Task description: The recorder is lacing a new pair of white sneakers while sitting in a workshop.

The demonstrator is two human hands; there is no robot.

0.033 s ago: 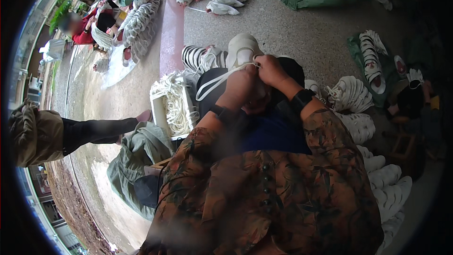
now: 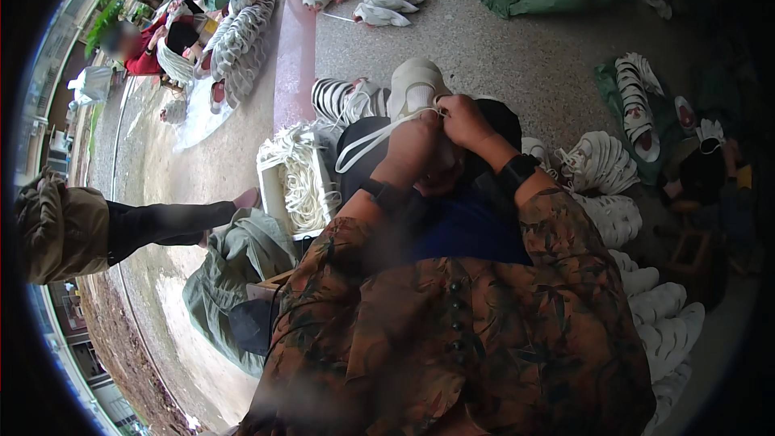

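A white shoe (image 2: 416,85) rests on my lap with its toe pointing away from me. My left hand (image 2: 412,144) is closed at the shoe's opening, and a white shoelace (image 2: 363,145) trails from it in a long loop to the left. Close beside it, my right hand (image 2: 467,119) pinches a bit of lace over the shoe's tongue, its fingertips almost touching the left ones. The heel end of the shoe is mostly hidden behind both hands.
A white box (image 2: 269,186) of loose laces stands left of my lap. Striped rows of white shoes (image 2: 343,101) lie beyond it, and more shoes (image 2: 597,163) line my right. At left, a person's leg (image 2: 173,222) reaches in. Another person (image 2: 145,52) sits far left.
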